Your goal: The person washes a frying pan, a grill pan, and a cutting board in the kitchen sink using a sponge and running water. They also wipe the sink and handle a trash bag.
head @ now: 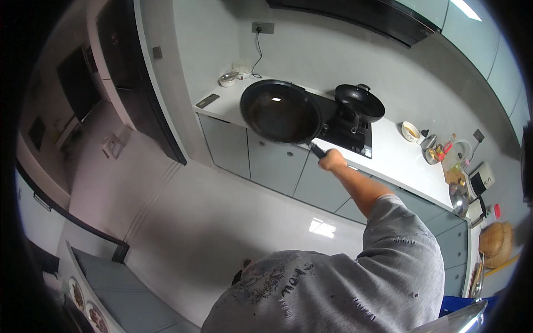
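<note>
My right hand (pixel 333 160) grips the black handle of a large dark frying pan or wok (pixel 283 112), held out at the left part of the stove. Its round inside faces the camera and looks dark brown, with a small bright reflection. Behind and to the right, a second black wok (pixel 360 103) stands on the black glass gas hob (pixel 362 141). My left hand is out of view.
On the white counter (pixel 395 160) stand a bowl of yellowish liquid (pixel 411 131), condiment containers (pixel 433 154), a metal lid (pixel 459 200) and, leftward, a small bowl (pixel 227 79). A range hood (pixel 354 18) hangs above. Plates of food (pixel 96 318) are at lower left.
</note>
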`<action>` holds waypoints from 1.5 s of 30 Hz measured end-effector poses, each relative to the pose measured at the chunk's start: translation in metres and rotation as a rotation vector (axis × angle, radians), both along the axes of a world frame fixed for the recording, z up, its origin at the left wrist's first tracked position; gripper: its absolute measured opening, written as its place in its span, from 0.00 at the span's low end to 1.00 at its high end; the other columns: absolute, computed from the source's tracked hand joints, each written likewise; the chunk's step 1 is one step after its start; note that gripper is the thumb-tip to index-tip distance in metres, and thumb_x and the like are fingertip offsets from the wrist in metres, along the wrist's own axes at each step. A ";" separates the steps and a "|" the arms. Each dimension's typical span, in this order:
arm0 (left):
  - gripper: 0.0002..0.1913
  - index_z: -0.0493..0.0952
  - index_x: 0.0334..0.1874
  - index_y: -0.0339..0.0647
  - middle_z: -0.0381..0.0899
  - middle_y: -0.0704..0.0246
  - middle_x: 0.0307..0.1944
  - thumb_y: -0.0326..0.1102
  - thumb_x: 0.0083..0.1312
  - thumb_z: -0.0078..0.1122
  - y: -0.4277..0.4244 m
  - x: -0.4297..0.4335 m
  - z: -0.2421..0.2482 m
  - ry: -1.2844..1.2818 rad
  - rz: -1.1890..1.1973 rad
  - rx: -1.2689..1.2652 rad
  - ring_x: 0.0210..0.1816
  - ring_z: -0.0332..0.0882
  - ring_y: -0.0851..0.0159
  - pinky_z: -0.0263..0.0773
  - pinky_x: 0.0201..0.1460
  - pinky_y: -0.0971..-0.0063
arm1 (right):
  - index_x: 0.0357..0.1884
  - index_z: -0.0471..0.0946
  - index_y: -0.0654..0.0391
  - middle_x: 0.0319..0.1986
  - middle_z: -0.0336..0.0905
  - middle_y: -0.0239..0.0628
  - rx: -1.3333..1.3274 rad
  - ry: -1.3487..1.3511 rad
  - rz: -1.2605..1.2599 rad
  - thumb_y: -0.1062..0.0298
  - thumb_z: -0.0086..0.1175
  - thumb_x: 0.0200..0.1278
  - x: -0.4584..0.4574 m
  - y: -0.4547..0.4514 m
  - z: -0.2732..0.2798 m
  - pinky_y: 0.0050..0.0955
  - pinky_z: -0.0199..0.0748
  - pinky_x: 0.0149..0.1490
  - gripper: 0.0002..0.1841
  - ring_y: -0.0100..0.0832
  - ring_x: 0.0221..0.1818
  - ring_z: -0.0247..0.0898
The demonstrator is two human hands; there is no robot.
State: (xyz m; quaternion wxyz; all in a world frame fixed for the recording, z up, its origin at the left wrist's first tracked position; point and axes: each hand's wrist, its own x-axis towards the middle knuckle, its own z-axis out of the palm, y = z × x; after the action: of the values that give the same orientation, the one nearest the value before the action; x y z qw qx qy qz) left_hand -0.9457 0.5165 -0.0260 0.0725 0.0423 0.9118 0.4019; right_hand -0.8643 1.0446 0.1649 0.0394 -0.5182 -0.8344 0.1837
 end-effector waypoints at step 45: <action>0.19 0.76 0.42 0.36 0.77 0.59 0.33 0.46 0.59 0.58 -0.103 -0.029 -0.102 -0.209 0.033 -0.579 0.30 0.75 0.58 0.72 0.32 0.64 | 0.13 0.74 0.61 0.19 0.76 0.47 -0.297 -0.079 0.134 0.60 0.51 0.56 -0.414 0.208 -0.012 0.41 0.76 0.28 0.18 0.41 0.23 0.77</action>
State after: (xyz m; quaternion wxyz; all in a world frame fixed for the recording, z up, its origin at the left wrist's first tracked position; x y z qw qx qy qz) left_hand -0.9745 0.4138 -0.1276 0.1682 -0.0363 0.9766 0.1289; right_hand -1.2782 1.2528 0.1527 -0.0829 -0.4684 -0.8317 0.2865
